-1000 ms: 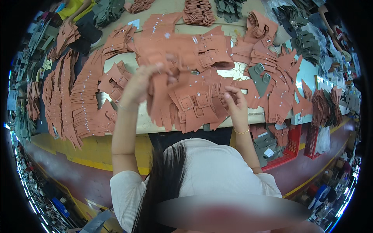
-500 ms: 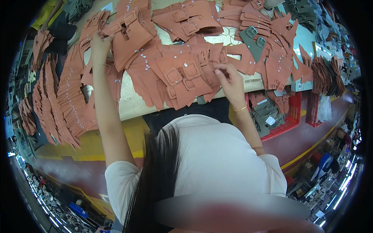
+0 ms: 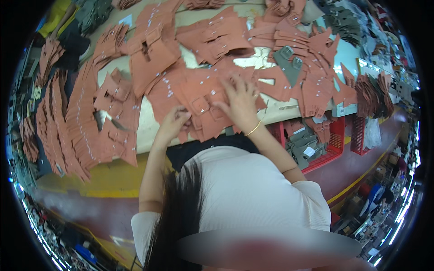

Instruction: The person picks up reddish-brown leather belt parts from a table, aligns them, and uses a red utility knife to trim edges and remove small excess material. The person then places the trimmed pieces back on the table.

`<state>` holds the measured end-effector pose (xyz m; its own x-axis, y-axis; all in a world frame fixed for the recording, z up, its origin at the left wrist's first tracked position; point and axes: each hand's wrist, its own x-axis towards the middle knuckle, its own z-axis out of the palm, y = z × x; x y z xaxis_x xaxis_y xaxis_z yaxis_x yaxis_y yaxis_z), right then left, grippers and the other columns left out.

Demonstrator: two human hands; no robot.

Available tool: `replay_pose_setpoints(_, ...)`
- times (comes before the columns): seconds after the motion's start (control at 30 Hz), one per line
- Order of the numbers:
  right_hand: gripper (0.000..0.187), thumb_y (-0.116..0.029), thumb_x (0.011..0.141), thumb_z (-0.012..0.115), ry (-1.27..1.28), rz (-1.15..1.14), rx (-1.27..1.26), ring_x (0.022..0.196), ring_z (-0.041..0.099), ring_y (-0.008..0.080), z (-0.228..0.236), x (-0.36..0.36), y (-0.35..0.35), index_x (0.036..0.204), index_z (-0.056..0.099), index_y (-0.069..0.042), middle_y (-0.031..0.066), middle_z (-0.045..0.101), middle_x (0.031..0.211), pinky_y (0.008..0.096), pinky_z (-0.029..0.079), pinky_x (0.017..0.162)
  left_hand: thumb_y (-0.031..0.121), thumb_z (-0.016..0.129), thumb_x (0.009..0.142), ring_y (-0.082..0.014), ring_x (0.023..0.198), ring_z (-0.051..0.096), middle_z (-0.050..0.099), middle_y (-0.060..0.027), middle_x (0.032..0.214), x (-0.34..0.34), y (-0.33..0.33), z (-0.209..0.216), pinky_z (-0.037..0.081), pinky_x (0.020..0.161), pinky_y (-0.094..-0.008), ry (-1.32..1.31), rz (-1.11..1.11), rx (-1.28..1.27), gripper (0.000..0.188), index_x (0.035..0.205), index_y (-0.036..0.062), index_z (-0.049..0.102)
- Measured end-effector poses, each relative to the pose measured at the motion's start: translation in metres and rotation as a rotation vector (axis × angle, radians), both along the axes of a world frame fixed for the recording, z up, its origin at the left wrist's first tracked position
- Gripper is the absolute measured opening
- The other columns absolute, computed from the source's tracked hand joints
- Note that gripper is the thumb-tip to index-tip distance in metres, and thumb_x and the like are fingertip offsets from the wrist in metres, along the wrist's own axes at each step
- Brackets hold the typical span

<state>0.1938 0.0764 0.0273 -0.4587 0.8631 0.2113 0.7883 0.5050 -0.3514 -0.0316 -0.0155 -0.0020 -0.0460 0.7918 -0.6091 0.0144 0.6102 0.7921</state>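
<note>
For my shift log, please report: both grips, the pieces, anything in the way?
Left grip curled at near-left side of orange buckled pieces. Right grip spread over them. Pieces overlapping. Green buckled piece off to right.

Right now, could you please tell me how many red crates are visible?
2: one red crate below the table, and a second red crate just right of the first. More may be hidden.

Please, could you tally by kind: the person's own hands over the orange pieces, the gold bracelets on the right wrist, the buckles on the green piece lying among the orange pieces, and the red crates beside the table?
Left hand and right hand: 2
Gold bracelet: 1
Buckles on the green piece: 2
Red crates: 2
Total: 7
</note>
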Motion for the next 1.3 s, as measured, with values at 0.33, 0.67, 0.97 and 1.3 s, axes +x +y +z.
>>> replay_pose_setpoints(0.33, 0.053, -0.015, 0.080, 0.066, 0.498, 0.211, -0.359, 0.097, 0.053, 0.0319, 0.022, -0.007, -0.019, 0.128, 0.046, -0.006, 0.0149, 0.053, 0.106, 0.0373, 0.044, 0.079, 0.013, 0.053, 0.092, -0.0142, 0.077, 0.058, 0.058, -0.0083, 0.093, 0.013, -0.005, -0.009, 0.050, 0.066, -0.0262, -0.204, 0.246, 0.013, 0.039, 0.126, 0.0011, 0.038)
replay_pose_setpoints(0.67, 0.048, -0.011, 0.081, 0.071, 1.292, 0.169, -0.913, 0.096, 0.053, 0.0109, 0.078, 0.029, 0.018, 0.123, 0.050, 0.001, 0.0032, 0.053, 0.106, 0.0283, 0.045, 0.087, 0.014, 0.066, 0.083, -0.0135, 0.076, 0.053, 0.052, -0.0070, 0.086, 0.013, -0.001, -0.016, 0.046, 0.065, -0.0267, 0.100, 0.234, 0.273, 0.042, 0.115, 0.0001, 0.044)
replay_pose_setpoints(0.97, 0.051, -0.006, 0.078, 0.073, 1.326, 0.234, -0.720, 0.104, 0.053, 0.0136, 0.103, 0.023, 0.027, 0.121, 0.049, 0.004, 0.0050, 0.052, 0.111, 0.0282, 0.044, 0.091, 0.012, 0.065, 0.085, -0.0079, 0.068, 0.050, 0.052, -0.0017, 0.079, 0.026, 0.000, -0.018, 0.043, 0.059, -0.0219, 0.074, 0.174, 0.221, 0.045, 0.122, -0.0039, 0.046)
replay_pose_setpoints(1.3, 0.053, -0.005, 0.076, 0.075, 1.355, 0.263, -0.668, 0.104, 0.054, 0.0135, 0.105, 0.023, 0.020, 0.121, 0.050, 0.005, 0.0060, 0.054, 0.112, 0.0284, 0.045, 0.089, 0.014, 0.051, 0.092, -0.0081, 0.069, 0.051, 0.058, -0.0021, 0.089, 0.011, 0.005, 0.006, 0.043, 0.059, -0.0223, -0.118, 0.072, -0.017, 0.032, 0.122, 0.0047, 0.046)
